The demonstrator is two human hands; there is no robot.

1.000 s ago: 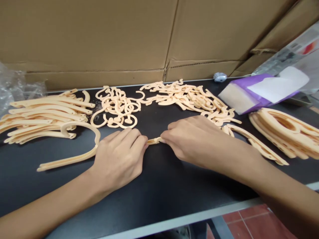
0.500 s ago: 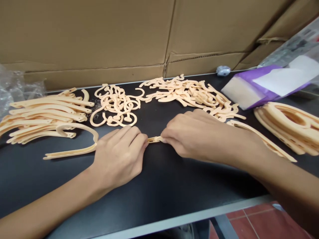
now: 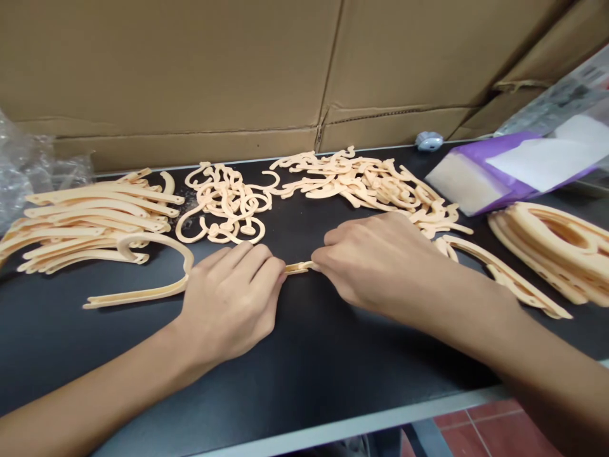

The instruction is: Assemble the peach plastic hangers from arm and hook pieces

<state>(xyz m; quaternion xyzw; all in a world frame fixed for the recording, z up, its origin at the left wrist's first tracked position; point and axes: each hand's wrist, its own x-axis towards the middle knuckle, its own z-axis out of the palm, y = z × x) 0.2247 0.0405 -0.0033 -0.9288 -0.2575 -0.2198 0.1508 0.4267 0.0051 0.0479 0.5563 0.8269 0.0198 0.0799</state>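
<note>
My left hand (image 3: 231,298) and my right hand (image 3: 375,263) rest knuckles-up on the black table (image 3: 304,374), fingers curled, both pinching one peach plastic hanger piece (image 3: 299,267) that shows only in the short gap between them. Left of my left hand a curved peach hanger arm (image 3: 143,293) runs out from under my fingers. A second curved arm (image 3: 504,277) lies to the right of my right wrist; whether it joins the held piece is hidden.
A stack of hanger arms (image 3: 90,219) lies far left. Loose hooks (image 3: 223,203) and a second pile of small parts (image 3: 371,181) sit behind my hands. Assembled hangers (image 3: 556,244) are stacked at right, beside a purple bag (image 3: 514,168). Cardboard boxes (image 3: 190,70) wall the back.
Both hands keep their grip on the piece with barely any shift. The view has drifted slightly; the left hanger arm lies a little flatter than one second ago.
</note>
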